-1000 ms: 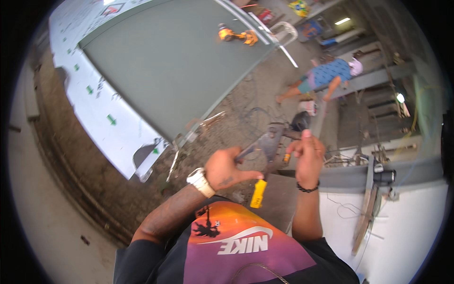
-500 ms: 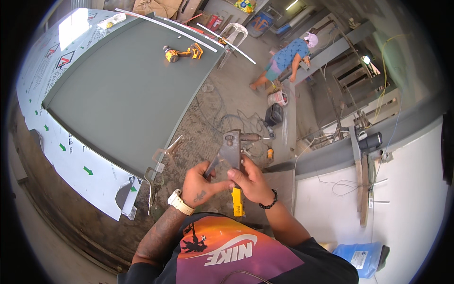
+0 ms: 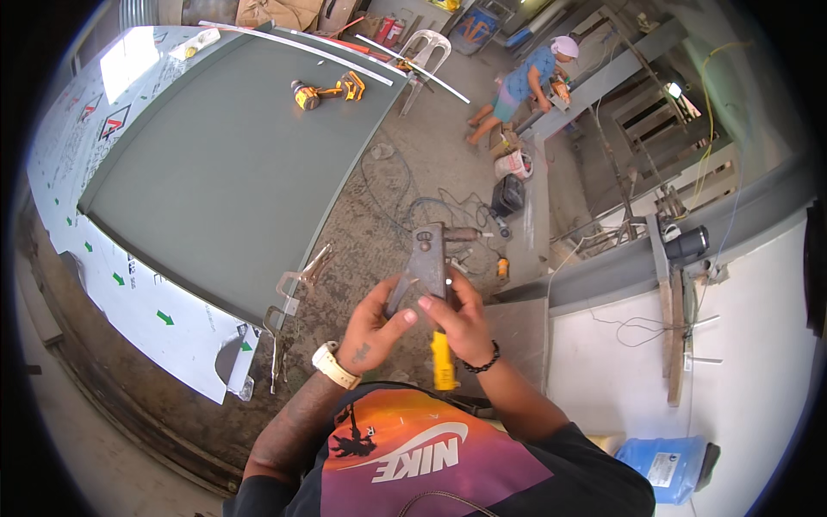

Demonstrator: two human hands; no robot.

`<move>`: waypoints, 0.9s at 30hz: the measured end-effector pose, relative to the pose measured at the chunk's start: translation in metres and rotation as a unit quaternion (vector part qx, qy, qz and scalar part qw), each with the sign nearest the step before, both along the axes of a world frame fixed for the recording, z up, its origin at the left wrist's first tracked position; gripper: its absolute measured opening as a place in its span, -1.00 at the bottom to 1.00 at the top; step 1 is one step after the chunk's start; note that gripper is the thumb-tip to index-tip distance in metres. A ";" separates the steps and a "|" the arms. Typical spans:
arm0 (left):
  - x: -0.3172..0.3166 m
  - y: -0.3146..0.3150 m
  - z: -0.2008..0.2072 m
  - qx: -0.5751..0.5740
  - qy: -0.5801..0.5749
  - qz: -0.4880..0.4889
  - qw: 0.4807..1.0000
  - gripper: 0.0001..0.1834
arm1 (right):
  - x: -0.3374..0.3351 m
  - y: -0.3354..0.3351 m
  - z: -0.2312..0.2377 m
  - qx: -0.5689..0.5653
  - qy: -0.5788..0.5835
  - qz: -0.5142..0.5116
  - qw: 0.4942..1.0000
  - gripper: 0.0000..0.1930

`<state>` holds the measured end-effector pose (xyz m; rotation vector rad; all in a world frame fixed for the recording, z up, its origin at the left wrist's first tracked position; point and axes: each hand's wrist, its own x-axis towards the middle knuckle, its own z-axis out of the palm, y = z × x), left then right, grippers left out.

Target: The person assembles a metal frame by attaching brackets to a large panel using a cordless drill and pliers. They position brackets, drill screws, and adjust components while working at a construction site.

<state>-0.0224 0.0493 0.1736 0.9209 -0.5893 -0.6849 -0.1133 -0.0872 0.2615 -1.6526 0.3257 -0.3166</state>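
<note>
A grey hand riveter [image 3: 428, 257] with a yellow-gripped handle is held in front of my chest, its nose pointing right. My left hand [image 3: 369, 329] has its fingers around the bare left lever, with the thumb lifted. My right hand [image 3: 463, 326] is closed around the other handle, thumb lying across its front; the yellow grip [image 3: 444, 362] sticks out below this hand. A thin pale tip shows at the nose. To the left, a large grey folded-edge panel [image 3: 224, 164] lies on a film-covered white sheet [image 3: 129, 289] with green arrows.
A yellow-black cordless drill [image 3: 327, 91] rests on the panel's far part. Locking clamps [image 3: 303, 277] grip the panel's near right corner. Cables and a black case [image 3: 508, 195] lie on the floor. Farther off, a co-worker [image 3: 530, 82] leans over a grey beam [image 3: 594, 82]. A blue jug [image 3: 659, 470] stands lower right.
My left thumb has come away from my right thumb and now points up. The riveter has shifted slightly up and right in view. The co-worker has moved along the beam.
</note>
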 end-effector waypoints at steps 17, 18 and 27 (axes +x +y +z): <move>0.024 0.027 -0.037 0.167 -0.027 -0.048 0.985 -0.19 | -0.001 -0.031 -0.028 0.102 0.172 0.088 0.976 -0.63; 0.026 0.027 -0.036 0.172 -0.038 -0.075 0.982 -0.19 | -0.002 -0.030 -0.024 0.092 0.186 0.097 0.973 -0.65; -0.016 -0.022 -0.033 0.079 0.066 -0.033 0.994 -0.21 | 0.013 -0.021 -0.020 -0.021 0.100 -0.006 0.995 -0.72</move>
